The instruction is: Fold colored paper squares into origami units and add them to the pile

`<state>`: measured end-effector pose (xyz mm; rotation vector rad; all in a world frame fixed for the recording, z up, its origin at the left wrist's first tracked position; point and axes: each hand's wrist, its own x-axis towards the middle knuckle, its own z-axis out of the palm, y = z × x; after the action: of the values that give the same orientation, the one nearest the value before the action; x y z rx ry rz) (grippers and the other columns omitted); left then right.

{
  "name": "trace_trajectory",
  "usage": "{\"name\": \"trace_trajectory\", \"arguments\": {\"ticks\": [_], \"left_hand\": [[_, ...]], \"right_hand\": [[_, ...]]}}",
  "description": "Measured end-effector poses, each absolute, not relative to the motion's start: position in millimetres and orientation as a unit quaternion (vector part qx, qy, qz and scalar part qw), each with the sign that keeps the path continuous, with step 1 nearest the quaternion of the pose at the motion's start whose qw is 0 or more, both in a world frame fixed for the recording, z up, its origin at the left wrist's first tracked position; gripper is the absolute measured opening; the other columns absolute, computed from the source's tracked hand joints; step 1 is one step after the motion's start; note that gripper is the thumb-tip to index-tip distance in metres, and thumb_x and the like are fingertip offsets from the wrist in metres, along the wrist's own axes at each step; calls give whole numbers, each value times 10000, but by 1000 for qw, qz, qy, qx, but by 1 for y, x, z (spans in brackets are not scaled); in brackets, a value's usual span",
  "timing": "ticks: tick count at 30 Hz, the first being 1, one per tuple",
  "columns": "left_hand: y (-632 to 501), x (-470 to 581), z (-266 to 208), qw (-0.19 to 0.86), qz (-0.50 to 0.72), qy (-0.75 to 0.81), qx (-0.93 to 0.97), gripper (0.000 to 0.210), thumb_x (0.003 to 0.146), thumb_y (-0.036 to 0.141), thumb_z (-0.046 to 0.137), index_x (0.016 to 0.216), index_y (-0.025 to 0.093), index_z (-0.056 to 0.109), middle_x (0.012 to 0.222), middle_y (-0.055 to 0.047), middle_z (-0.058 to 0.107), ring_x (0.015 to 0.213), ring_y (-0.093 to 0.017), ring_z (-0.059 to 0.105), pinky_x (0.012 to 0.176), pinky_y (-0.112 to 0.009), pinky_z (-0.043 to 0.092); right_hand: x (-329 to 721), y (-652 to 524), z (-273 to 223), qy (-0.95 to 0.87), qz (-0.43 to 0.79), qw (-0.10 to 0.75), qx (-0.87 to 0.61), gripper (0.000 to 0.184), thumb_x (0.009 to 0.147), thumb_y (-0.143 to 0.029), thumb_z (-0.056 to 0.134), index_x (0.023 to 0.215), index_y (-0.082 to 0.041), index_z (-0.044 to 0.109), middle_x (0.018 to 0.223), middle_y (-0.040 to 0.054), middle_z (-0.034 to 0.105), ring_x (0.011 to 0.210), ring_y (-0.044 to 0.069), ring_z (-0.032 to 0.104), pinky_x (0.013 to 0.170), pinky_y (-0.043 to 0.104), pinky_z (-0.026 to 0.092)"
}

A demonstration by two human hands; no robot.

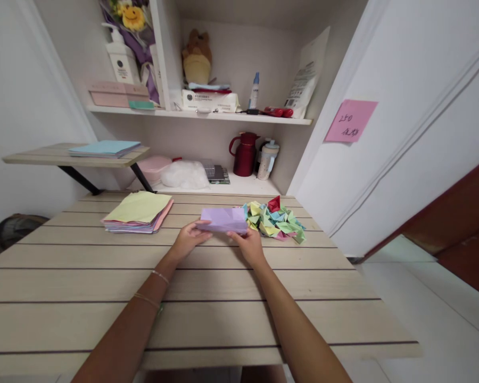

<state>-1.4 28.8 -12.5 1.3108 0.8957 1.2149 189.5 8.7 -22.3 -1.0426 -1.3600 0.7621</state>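
Note:
A lilac sheet of paper [223, 217], folded into a wide rectangle, is held just above the table between my two hands. My left hand [189, 238] pinches its left end, thumb below and fingers at the side. On the right end, my right hand [249, 242] grips it with the thumb on the near edge. Right behind my right hand lies a heap of folded paper pieces [272, 219] in green, yellow, blue, pink and red. To the left sits a stack of coloured paper sheets [139, 210] with a yellow one on top.
A raised side shelf [35, 153] at the left bears blue paper [106, 148]. Behind the slatted table [223, 319] stand a red jug [245, 154], a tumbler [267, 160] and a white plastic bag [184, 175]. A pink note [351, 121] sticks to the wall.

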Motion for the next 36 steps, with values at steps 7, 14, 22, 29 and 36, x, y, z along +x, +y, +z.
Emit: {"name": "trace_trajectory", "arguments": {"ticks": [7,14,22,29,36], "left_hand": [[28,11,-18,563,559,385,472,429,549,263,759,912,117,581,768,-56,678,651,-153,638,634,-286,522],[30,8,-15,532,630,382,416,543,593,245,727,1076,199,483,826,-21,656,662,-112,635,616,-227,509],[29,9,-19,579,589,401,395,382,537,220,763,879,129,619,818,-60,677,645,-142,624,561,-239,492],[29,6,-17,579,545,411,446,329,544,246,756,821,101,654,737,-69,682,563,-134,598,482,-219,447],[18,18,-15,603,450,393,529,331,539,252,767,793,103,616,631,-56,663,501,-131,598,473,-223,459]], "right_hand": [[185,11,-26,-531,345,629,-452,449,718,-376,600,1112,-165,556,790,43,643,547,137,548,488,254,479],[183,2,-24,-689,277,516,-427,416,749,-278,565,1164,-253,569,828,32,664,507,120,517,516,255,461],[180,1,-25,-742,271,481,-380,422,730,-212,573,1147,-275,577,989,20,670,684,146,583,612,260,471],[184,6,-22,-675,302,534,-411,158,649,-319,683,728,-182,685,770,38,651,695,160,577,560,233,438],[185,11,-27,-523,423,600,-434,394,609,-396,704,910,-164,598,637,-15,597,489,114,520,458,229,422]]}}
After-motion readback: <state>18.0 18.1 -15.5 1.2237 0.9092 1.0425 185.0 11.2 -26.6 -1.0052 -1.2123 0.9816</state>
